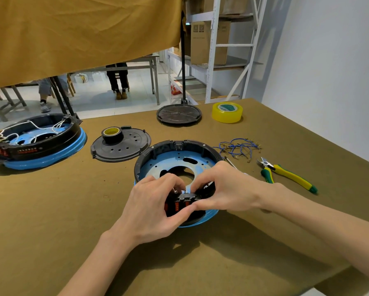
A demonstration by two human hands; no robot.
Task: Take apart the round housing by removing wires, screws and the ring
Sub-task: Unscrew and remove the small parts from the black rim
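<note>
Both hands, left hand (155,208) and right hand (219,189), pinch the switch block (184,199) at the round housing's (175,159) near rim; thumbs slipping could snap its terminals.

So the round housing (177,161) sat on the table (51,210) right in front, with both hands on its near rim, left hand (153,208) beside the right hand (222,189), thumbs touching. Second housing (36,139) was off to the far left, wires (42,124) inside it. Between the two lay a cover plate (123,146) with a tape roll (112,134) on top. Another disc (178,114) sat behind, a bigger tape roll (227,112) to its right. Loose wires (237,147) and cutters (286,174) lay right of the housing.
</note>
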